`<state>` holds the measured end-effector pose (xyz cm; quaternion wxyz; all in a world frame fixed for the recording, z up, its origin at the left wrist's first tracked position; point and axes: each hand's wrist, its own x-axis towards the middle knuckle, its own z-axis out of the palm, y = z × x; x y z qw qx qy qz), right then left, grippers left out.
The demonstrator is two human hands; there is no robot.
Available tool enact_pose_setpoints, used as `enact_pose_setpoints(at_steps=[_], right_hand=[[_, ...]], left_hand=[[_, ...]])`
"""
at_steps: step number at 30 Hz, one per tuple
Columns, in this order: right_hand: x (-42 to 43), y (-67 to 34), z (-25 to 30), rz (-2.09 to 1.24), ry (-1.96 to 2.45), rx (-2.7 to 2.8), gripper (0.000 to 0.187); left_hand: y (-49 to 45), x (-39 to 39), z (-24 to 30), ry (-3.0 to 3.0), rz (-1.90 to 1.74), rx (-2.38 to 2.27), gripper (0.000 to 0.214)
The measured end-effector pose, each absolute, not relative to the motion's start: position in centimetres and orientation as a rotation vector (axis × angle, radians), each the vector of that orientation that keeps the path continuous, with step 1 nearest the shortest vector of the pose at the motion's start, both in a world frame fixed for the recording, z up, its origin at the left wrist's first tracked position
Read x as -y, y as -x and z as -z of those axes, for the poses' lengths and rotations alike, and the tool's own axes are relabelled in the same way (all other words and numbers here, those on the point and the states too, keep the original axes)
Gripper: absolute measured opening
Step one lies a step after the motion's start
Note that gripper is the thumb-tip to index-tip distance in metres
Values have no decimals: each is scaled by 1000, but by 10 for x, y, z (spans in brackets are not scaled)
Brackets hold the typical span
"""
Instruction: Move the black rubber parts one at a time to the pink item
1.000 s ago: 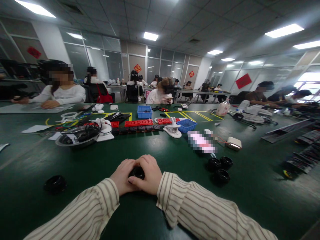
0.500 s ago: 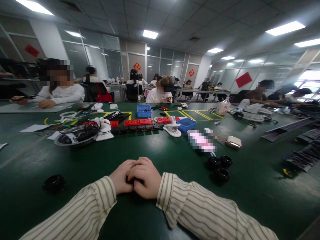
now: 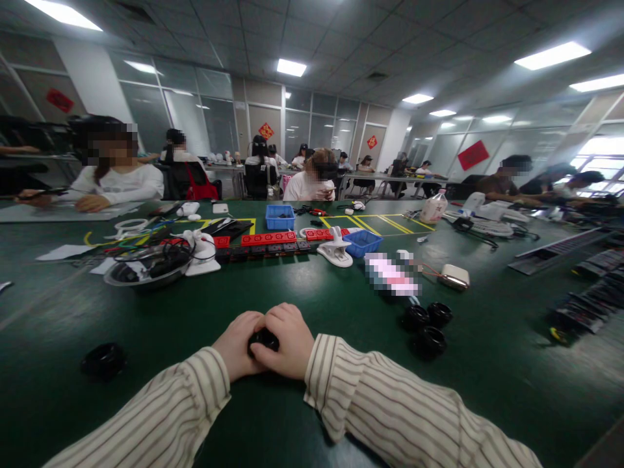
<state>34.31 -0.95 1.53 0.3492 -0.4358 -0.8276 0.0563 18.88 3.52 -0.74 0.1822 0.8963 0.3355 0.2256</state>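
Note:
My left hand (image 3: pixel 238 344) and my right hand (image 3: pixel 291 339) meet at the near middle of the green table. Between them sits a glossy black round part (image 3: pixel 266 338), mostly covered by my fingers. Both hands are closed around it, the right thumb lying across its near side. To the left lies a similar black hollow round part (image 3: pixel 103 361) by itself. On the right, a cluster of black round parts (image 3: pixel 431 341) of the same look rests near a pixelated pink-and-white item (image 3: pixel 392 274).
A metal bowl (image 3: pixel 119 276) with cables stands at the left, beside a white clip-on device (image 3: pixel 202 265). Red sockets (image 3: pixel 273 238), a white clamp (image 3: pixel 335 252) and blue baskets (image 3: pixel 280 217) line the middle. A gold-white box (image 3: pixel 455 277) lies right. People sit around the room.
My right fingers and thumb have shifted, so more of the black round part shows between my hands. The hands stay in nearly the same place.

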Motion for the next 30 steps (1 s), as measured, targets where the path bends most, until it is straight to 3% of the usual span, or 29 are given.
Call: enact_pose_setpoints(at_steps=[5, 11, 16, 19, 23, 26, 30], right_hand=[[13, -344, -18, -213, 863, 2228, 13], [16, -345, -20, -216, 825, 2183, 18], [13, -345, -17, -153, 1073, 2054, 38], [11, -343, -14, -127, 1203, 2049, 40], [10, -342, -13, -107, 1191, 2098, 23], [10, -343, -14, -125, 1044, 2147, 11], [11, -344, -15, -178, 772, 2229, 12]], left_hand=[[-187, -35, 8, -2516, -629, -841, 39], [-186, -36, 17, -2496, -689, -859, 62], [-186, -36, 18, -2489, -710, -907, 68], [-187, -36, 13, -2531, -697, -925, 59], [-188, -36, 9, -2555, -639, -963, 35], [-188, -37, 8, -2538, -647, -929, 31], [-185, -41, 11, -2511, -627, -851, 31]])
